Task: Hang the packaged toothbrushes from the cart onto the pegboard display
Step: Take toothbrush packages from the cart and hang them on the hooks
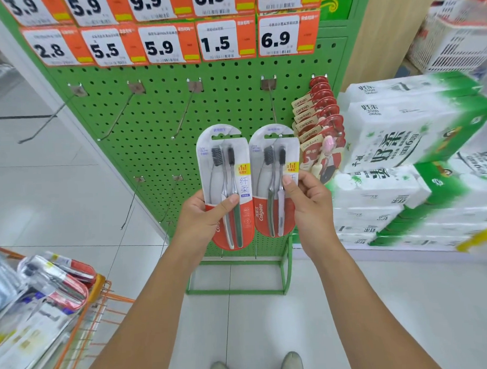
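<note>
My left hand [203,216] grips the lower part of a Colgate toothbrush pack [225,168], thumb across its front. My right hand [307,201] pinches a second, matching pack [273,166] by its right edge. The second pack's hang slot sits at the tip of a metal peg [272,105] on the green pegboard [227,101]. Both packs are upright, side by side, in front of the board. More packaged toothbrushes [56,279] lie in the orange cart [99,291] at lower left.
Several bare pegs [119,114] stick out of the board to the left. Red Canban packs [317,119] fill the rightmost peg. Stacked tissue packs [419,137] stand at right. Price tags [161,45] line the top. White tiled floor lies below.
</note>
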Action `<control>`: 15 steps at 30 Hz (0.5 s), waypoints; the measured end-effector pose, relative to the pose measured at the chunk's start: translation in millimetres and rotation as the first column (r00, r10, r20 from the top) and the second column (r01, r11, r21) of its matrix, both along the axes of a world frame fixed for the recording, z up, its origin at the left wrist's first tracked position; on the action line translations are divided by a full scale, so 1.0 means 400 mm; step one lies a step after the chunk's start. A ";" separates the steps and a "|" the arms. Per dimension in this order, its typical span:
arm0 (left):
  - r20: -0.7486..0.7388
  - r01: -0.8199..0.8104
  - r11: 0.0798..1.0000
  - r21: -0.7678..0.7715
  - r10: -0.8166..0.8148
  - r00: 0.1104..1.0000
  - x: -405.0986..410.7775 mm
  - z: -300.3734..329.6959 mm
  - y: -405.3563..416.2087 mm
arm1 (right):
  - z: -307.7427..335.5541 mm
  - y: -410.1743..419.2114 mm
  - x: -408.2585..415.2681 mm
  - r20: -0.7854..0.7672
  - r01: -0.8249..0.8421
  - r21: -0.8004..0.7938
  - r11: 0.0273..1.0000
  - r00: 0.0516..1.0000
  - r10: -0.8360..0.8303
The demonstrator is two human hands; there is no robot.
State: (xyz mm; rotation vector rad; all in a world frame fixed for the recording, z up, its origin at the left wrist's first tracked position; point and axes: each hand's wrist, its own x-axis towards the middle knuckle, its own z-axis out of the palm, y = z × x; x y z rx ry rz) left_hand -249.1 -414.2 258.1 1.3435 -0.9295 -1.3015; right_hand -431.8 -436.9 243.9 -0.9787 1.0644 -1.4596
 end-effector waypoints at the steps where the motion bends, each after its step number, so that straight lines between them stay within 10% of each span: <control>1: 0.007 0.006 1.000 0.005 -0.006 1.000 0.000 0.000 -0.002 | -0.001 -0.002 0.000 0.005 0.004 0.009 1.000 1.000 -0.004; 15: 0.008 0.055 0.998 0.008 -0.055 0.998 -0.009 0.007 -0.038 | -0.007 -0.120 0.048 0.036 0.128 0.148 0.981 0.990 -0.134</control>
